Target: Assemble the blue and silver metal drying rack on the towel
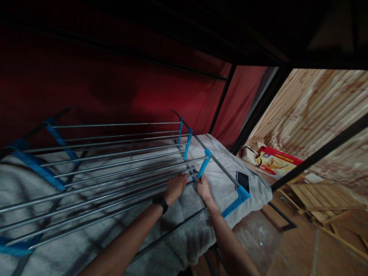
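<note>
A rack of thin grey metal tubes (115, 174) joined by blue plastic brackets lies on its side over a grey blanket (184, 245). My left hand (176, 186), with a black watch on its wrist, is closed around the end of a tube. Close beside it, my right hand (203, 186) grips the lower end of a blue bracket (204, 166), where that tube meets it. The fingertips are partly hidden. Nearer me, another blue bracket (237, 201) has no cross tube in its visible part. Dark side poles run through the brackets at both ends.
A phone (243, 181) lies on the blanket, right of the rack. Black bed-frame posts (258, 109) stand around, with a dark surface overhead and a red cloth (115, 88) behind. On the floor at right are a red and yellow box (280, 161) and a wooden slatted piece (327, 199).
</note>
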Available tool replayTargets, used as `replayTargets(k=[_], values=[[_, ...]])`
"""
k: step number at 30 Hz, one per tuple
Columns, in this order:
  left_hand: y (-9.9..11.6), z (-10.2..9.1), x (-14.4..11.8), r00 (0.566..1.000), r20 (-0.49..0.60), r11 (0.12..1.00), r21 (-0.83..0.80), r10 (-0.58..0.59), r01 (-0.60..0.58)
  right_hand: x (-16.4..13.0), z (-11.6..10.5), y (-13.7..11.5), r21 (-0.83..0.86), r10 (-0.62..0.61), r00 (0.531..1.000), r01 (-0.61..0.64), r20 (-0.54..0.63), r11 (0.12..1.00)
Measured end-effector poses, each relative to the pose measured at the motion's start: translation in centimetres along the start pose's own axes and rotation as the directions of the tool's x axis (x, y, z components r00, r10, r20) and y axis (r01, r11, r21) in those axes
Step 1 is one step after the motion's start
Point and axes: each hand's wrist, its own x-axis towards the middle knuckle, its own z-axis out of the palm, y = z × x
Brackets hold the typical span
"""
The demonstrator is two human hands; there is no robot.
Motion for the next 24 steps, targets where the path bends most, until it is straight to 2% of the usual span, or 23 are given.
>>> replayTargets(k=[7,13,18,24], values=[[0.5,0.2,1.5,0.998,0.039,0.999,-0.008,0.049,-0.049,-0.3,0.2,-0.3,0.006,0.016,1.000,-0.016,-0.011,1.000],[2.9,1.5,4.3,0.991,0.045,0.989,-0.081,0.124,-0.120,-0.3,0.1,-0.6,-0.004,-0.002,1.000,0.002,0.003,1.000],[4.0,1.5,5.6,0.997,0.062,0.995,-0.093,0.046,-0.040,-0.3,-0.1,-0.6,-0.020,-0.009,1.000,0.009,0.017,1.000],[4.4,1.3,5.1,0.998,0.055,0.998,-0.061,-0.029,0.033,-0.5,-0.2,-0.6,-0.026,-0.022,0.999,0.023,0.023,0.999]])
